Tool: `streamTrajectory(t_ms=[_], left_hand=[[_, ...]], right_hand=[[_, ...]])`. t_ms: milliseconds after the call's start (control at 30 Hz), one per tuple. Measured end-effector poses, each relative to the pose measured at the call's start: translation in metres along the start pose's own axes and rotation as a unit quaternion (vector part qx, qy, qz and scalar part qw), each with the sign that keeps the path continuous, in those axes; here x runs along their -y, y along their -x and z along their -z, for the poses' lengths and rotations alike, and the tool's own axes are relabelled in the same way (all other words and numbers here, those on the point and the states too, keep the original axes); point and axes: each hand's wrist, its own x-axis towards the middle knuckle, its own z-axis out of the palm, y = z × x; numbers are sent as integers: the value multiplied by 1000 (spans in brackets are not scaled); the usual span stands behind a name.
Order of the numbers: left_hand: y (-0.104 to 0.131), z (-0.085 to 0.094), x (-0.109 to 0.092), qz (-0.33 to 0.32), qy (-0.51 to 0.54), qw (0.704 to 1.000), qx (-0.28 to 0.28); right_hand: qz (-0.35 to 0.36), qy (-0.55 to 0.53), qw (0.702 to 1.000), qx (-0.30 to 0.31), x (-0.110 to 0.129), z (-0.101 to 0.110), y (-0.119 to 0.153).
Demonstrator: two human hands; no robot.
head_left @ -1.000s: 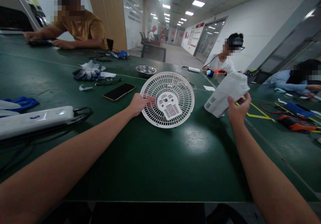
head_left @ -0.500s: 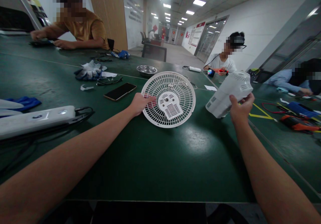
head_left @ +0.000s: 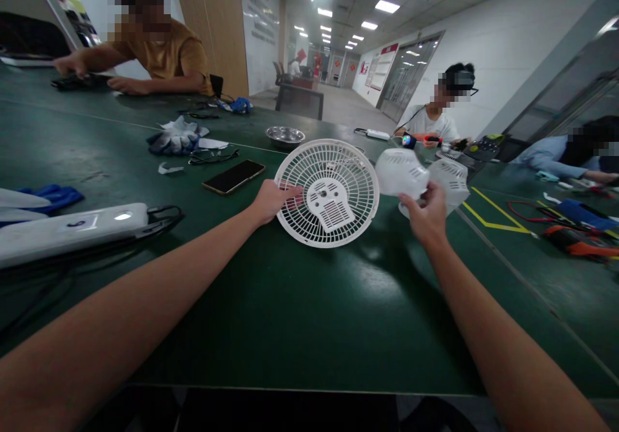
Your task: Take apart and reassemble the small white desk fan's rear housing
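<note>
My left hand (head_left: 275, 200) grips the left rim of a round white fan grille (head_left: 355, 213), thumb in front of the slats. The grille is tilted up above the green table and faces me with a slotted plate at its centre. My right hand (head_left: 428, 216) is closed on a white plastic housing (head_left: 401, 171) with vent slots, just right of the grille. Another slotted white plastic part (head_left: 452, 180) shows behind the right fingers. Whether the two white parts are joined, I cannot tell.
A phone (head_left: 235, 176), a steel bowl (head_left: 285, 137) and gloves (head_left: 176, 137) lie beyond my left hand. At left is a white power strip (head_left: 77, 232). Yellow tape (head_left: 503, 225) and an orange-black tool (head_left: 578, 242) are at right. Several people sit around the table.
My right hand has moved left toward the grille with the white housing, which has turned; a second white part now shows behind it. My left hand and the grille have hardly moved.
</note>
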Motion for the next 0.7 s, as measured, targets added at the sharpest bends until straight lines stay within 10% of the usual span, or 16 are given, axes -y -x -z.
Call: streamTrajectory(t_ms=[333, 433, 600, 700], left_hand=[[0, -1, -1, 10, 19, 1000, 1], [1, -2, -2, 5, 2, 1000, -1], [-1, -1, 1, 7, 14, 1000, 1], [-3, 2, 3, 8, 6, 1000, 14]], right_hand=[[-22, 204, 943, 261, 2, -23, 24], [30, 149, 973, 172, 3, -12, 15], [55, 129, 971, -192, -16, 16, -6], [-24, 143, 969, -202, -40, 25, -12]])
